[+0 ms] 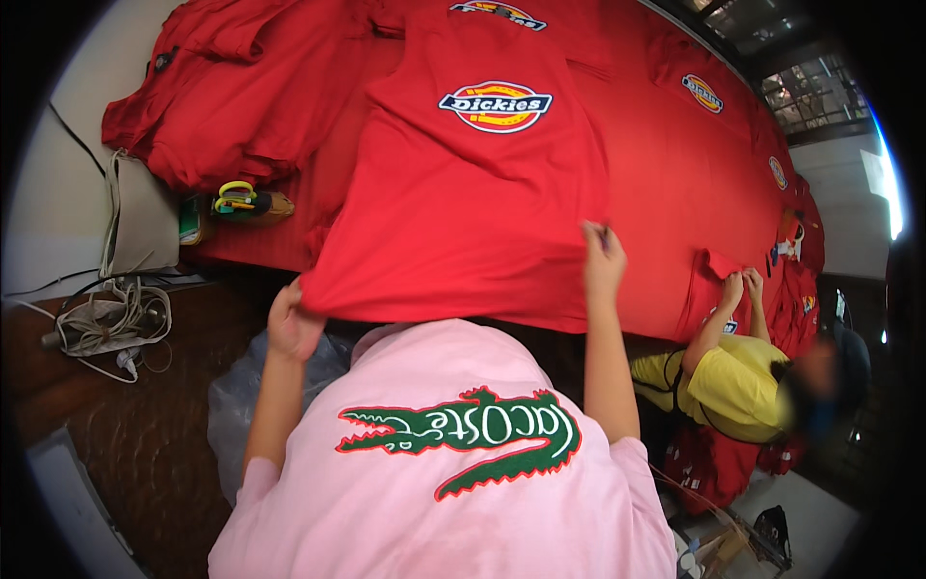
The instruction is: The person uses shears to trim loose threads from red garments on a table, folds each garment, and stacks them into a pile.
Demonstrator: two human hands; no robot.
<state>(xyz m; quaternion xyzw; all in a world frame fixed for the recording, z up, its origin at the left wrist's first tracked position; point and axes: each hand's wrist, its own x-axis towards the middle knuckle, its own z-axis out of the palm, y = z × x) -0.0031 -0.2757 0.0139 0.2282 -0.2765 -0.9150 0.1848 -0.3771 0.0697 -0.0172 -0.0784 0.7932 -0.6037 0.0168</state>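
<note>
A red shirt [463, 212] with an oval printed emblem lies spread in front of me, its near edge hanging over the front of the red-covered table. My left hand [294, 323] is closed on the shirt's near left corner. At the shirt's right side my right hand [604, 259] pinches the cloth. Something small and dark shows at the right fingers, too blurred to name. Cloth hides parts of the fingers of both hands.
Red garments [231, 96] are heaped at the far left. Near them lie yellow-handled scissors [234, 198]. Bundled cables [116, 323] hang at the left, above a clear plastic bag [241, 405]. At the right a co-worker in a yellow shirt [738, 386] handles another red garment [709, 299].
</note>
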